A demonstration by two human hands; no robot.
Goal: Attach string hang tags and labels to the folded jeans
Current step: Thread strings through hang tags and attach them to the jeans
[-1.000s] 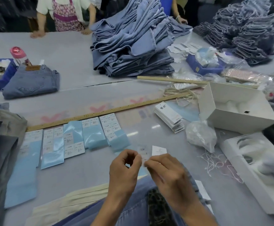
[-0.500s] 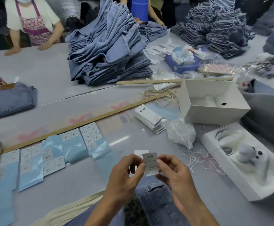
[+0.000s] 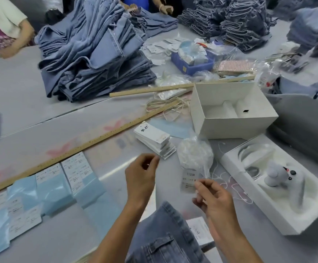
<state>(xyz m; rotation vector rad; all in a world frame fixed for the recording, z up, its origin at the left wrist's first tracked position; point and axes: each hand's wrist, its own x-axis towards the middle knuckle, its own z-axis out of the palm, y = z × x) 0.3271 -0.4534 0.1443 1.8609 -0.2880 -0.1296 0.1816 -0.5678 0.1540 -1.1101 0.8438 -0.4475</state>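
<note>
Label (image 3: 188, 180) pinched by right hand (image 3: 214, 201) above jeans (image 3: 165, 238).

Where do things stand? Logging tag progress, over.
Right hand pinches small printed label. Left hand apart, fingers curled, hold unclear. Jeans near edge, not yet tagged. Nothing blocking.

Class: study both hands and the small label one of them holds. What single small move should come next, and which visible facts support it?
Probably bring the label down onto the jeans lying just below. The right hand pinches it in the air, touching no cloth, and the left hand, fingers curled, seems to hold nothing, so it could steady the denim.
</note>
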